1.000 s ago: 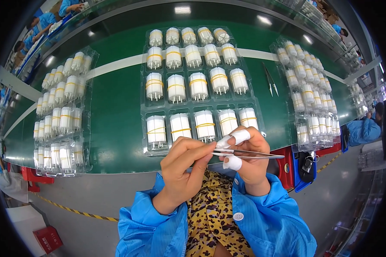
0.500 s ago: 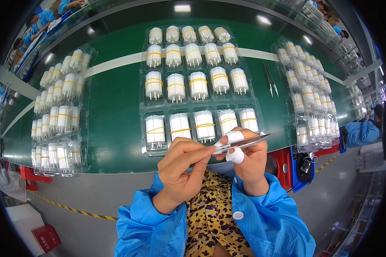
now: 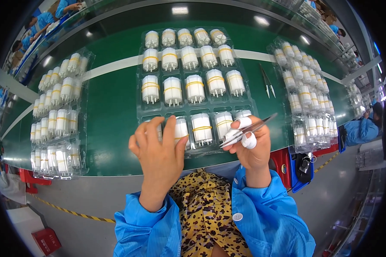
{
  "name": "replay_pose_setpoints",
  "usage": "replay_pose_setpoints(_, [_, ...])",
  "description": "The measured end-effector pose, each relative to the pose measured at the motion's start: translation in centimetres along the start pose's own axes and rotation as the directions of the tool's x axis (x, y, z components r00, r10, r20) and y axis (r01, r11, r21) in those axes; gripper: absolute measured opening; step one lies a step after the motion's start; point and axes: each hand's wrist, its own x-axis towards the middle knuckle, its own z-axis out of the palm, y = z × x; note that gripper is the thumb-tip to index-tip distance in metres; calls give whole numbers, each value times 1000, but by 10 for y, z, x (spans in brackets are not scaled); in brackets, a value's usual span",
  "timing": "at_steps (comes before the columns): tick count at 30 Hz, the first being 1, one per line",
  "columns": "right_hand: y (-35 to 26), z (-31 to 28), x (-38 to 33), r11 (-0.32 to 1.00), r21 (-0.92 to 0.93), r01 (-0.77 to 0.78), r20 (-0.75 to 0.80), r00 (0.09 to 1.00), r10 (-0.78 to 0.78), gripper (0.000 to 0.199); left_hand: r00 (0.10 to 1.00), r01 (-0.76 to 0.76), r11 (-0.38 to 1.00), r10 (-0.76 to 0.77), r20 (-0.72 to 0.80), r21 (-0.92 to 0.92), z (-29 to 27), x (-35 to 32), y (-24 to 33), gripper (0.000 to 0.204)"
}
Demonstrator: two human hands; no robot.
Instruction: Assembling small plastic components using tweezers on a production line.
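Observation:
My right hand, with white finger cots on two fingers, grips metal tweezers whose tips point left over the front row of a clear blister tray. The tray holds several white cylindrical parts with yellow bands. My left hand reaches over the tray's front left, fingers spread around the white part there; whether it grips it I cannot tell. Both forearms wear blue sleeves.
The trays lie on a green table. A second tray of white parts lies at the left, a third at the right. Spare tweezers rest between middle and right trays. Other people in blue sit far left and right.
My left hand has left the tweezers and moved left and forward onto the tray's front-left part. My right hand has tilted the tweezers slightly upward at the right.

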Motion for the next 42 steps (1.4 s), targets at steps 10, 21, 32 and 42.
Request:
replay_pose_setpoints(10, [6,0,0,935,346,-75,38,997,66,24,980,-188,791,109,-169,-583,14,-21,-8,56])
replay_pose_setpoints(21, [-11,31,-5,936,-272,221,131,973,-192,22,994,-93,578,2,-112,-811,9,-15,7,56])
replay_pose_setpoints(32, [-5,37,-8,944,-236,229,113,972,-208,25,998,-48,326,-28,-60,-944,17,-20,9,52])
replay_pose_setpoints(42, [-12,40,-7,838,-468,279,110,960,-258,27,992,-122,212,32,-118,-970,23,-18,7,50])
